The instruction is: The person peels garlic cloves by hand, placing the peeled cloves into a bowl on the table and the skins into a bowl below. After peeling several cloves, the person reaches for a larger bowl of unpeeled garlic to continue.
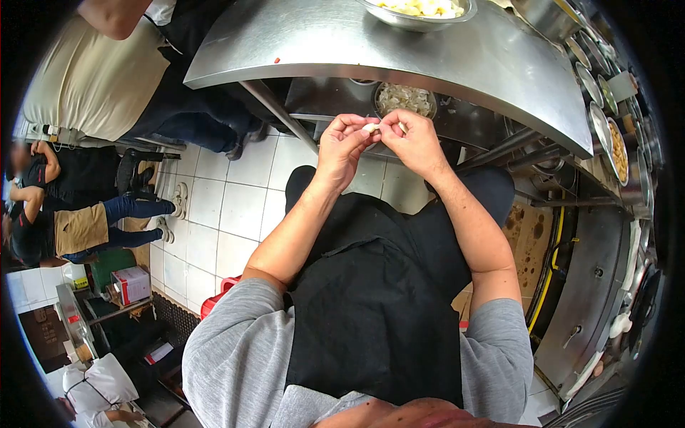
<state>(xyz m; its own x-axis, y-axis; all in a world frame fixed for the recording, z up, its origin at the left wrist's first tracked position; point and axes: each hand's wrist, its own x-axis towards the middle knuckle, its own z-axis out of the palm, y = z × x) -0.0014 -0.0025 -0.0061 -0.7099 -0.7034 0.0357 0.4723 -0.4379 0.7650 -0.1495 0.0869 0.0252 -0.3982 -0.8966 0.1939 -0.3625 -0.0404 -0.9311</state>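
Small pale piece [371,128] pinched between both hands, below the curved steel counter [499,64].
Left hand [341,146] and right hand [412,139] closed fingertip-to-fingertip on it; round metal bowl [404,99] just beyond.

Left hand [341,146]: raised in front of the body, fingers curled inward, thumb and fingertips pinched together at the top, back of the hand toward the camera.
Right hand [412,141]: level with the left, fingers bent, fingertips pinched and meeting those of the left hand.
Hands together: touching at the fingertips, wrists apart.
Left forearm: bare, stretched forward and slightly inward from the elbow.
Right forearm: bare, angled inward toward the left hand.
Elbows: bent, held out from the torso on both sides.
Upper arms: covered by short grey sleeves.
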